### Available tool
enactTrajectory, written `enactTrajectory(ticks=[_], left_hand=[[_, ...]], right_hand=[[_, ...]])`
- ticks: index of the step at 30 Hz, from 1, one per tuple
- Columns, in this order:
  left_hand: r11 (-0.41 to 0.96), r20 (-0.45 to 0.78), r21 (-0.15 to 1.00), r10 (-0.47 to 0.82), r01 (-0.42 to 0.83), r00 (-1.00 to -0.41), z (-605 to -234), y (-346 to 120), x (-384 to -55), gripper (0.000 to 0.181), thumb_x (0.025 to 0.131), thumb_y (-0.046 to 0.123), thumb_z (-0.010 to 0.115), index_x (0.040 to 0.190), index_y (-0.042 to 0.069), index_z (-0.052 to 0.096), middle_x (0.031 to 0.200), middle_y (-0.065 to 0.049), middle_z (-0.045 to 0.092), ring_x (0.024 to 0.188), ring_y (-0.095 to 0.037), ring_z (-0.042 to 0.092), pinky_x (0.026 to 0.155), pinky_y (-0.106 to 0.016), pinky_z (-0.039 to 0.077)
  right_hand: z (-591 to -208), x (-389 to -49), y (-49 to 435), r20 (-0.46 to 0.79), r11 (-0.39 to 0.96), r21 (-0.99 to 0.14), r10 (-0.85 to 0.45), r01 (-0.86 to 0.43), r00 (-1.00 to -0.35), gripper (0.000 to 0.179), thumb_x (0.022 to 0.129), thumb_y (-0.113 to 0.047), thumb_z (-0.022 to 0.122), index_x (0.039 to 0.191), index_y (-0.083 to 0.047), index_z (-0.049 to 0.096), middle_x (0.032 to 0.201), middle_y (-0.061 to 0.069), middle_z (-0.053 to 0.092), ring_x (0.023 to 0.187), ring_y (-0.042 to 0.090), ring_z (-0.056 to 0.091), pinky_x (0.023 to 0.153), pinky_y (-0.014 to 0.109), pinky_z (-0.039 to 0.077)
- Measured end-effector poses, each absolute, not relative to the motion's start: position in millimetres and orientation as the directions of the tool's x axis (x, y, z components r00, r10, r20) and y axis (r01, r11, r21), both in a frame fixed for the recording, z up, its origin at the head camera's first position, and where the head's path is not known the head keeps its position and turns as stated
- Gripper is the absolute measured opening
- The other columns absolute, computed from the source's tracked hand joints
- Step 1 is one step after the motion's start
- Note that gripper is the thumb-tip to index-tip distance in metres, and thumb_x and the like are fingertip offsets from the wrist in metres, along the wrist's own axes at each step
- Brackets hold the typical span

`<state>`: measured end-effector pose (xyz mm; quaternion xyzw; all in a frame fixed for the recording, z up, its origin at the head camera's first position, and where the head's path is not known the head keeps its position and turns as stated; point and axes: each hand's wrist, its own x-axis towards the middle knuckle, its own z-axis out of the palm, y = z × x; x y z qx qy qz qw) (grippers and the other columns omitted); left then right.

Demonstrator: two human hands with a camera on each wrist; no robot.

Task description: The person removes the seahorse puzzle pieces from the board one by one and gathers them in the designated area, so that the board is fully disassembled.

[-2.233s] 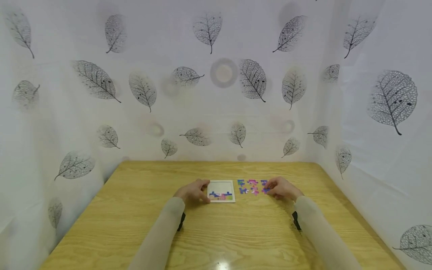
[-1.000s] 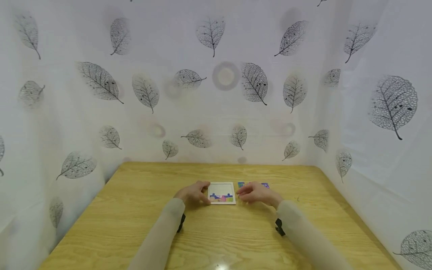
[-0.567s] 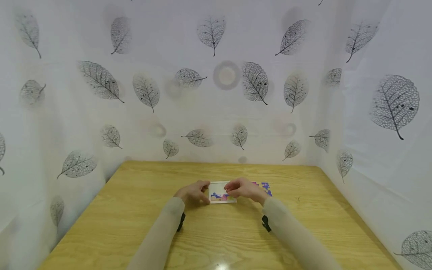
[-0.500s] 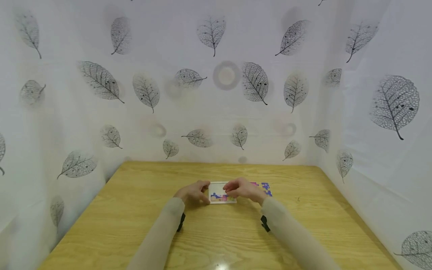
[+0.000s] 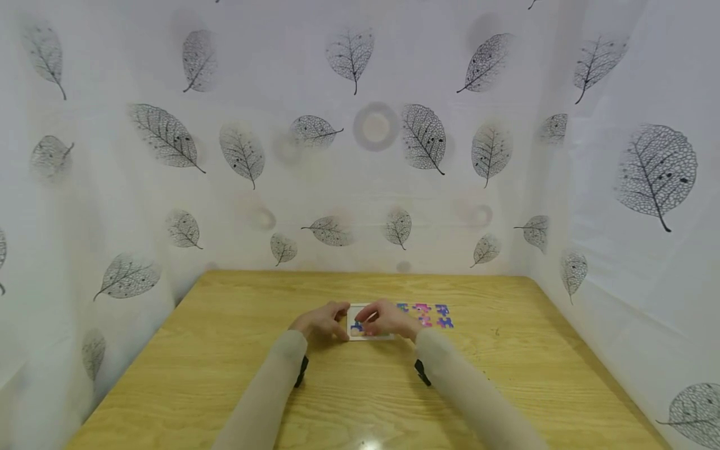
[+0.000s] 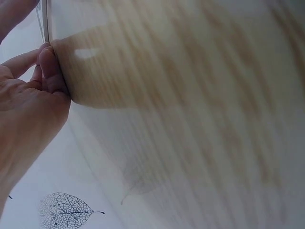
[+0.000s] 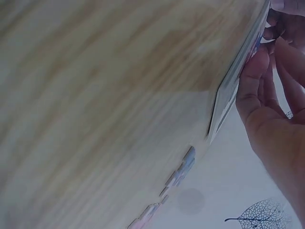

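Note:
A white-rimmed jigsaw tray (image 5: 371,339) lies on the table, its lower part filled with blue and pink pieces. At its left edge my left hand (image 5: 322,320) grips the rim, the thumb near the front corner and the fingers near the back one; the left wrist view has curled fingers (image 6: 50,69) at that edge. My right hand (image 5: 389,319) is over the tray, pinching a small puzzle piece (image 5: 357,324), mostly hidden by the fingertips, close above the row's left end. The right wrist view shows the thumb and fingers (image 7: 252,74) close at the tray's surface.
Several loose jigsaw pieces (image 5: 422,307), pink, blue and green, lie in rows right of the tray, partly behind the right hand. The wooden table (image 5: 225,350) ends at the back and right against a leaf-printed curtain (image 5: 270,206).
My right hand has gone from the right-hand pieces to the left, lastly sliding across the tray to its left part, uncovering the loose pieces. The left hand has kept its grip on the rim.

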<state>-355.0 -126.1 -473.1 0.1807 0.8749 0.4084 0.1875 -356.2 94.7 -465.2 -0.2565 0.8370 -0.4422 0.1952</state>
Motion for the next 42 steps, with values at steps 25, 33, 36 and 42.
enactTrajectory(ticks=[25, 33, 36, 42], left_hand=[[0.588, -0.2, 0.8, 0.448, 0.119, -0.871, -473, -123, -351, 0.089, 0.077, 0.007, 0.081, 0.15, -0.005, 0.031, 0.149, -0.026, 0.04, 0.141, -0.039, 0.035, 0.12, -0.048, 0.027], [0.59, -0.203, 0.798, 0.456, 0.123, -0.867, -475, -124, -355, 0.09, 0.077, 0.008, 0.081, 0.15, -0.004, 0.031, 0.151, -0.025, 0.038, 0.141, -0.038, 0.034, 0.12, -0.048, 0.026], [0.591, -0.208, 0.798, 0.458, 0.121, -0.864, -474, -124, -356, 0.091, 0.076, 0.008, 0.082, 0.15, -0.003, 0.031, 0.151, -0.025, 0.038, 0.142, -0.039, 0.034, 0.12, -0.048, 0.026], [0.598, -0.221, 0.795, 0.446, 0.105, -0.867, -472, -123, -354, 0.091, 0.077, 0.009, 0.081, 0.152, -0.001, 0.03, 0.151, -0.023, 0.038, 0.142, -0.037, 0.033, 0.12, -0.048, 0.026]], right_hand=[[-466, -357, 85, -0.118, 0.497, -0.81, -0.66, -0.312, -0.742, 0.039, 0.084, 0.008, 0.066, 0.122, -0.002, 0.066, 0.125, 0.013, 0.065, 0.099, 0.022, 0.064, 0.079, 0.027, 0.056], [-463, -357, 83, -0.119, 0.519, -0.776, -0.68, -0.359, -0.724, 0.037, 0.083, 0.009, 0.066, 0.118, -0.004, 0.068, 0.111, 0.01, 0.068, 0.081, 0.016, 0.056, 0.067, 0.023, 0.048], [-462, -357, 82, -0.119, 0.523, -0.77, -0.68, -0.365, -0.723, 0.038, 0.083, 0.01, 0.065, 0.118, -0.004, 0.068, 0.109, 0.01, 0.068, 0.079, 0.015, 0.053, 0.066, 0.023, 0.046], [-463, -358, 83, -0.129, 0.542, -0.758, -0.671, -0.364, -0.73, 0.039, 0.083, 0.009, 0.066, 0.118, -0.007, 0.068, 0.114, 0.008, 0.068, 0.084, 0.015, 0.056, 0.07, 0.023, 0.048]])
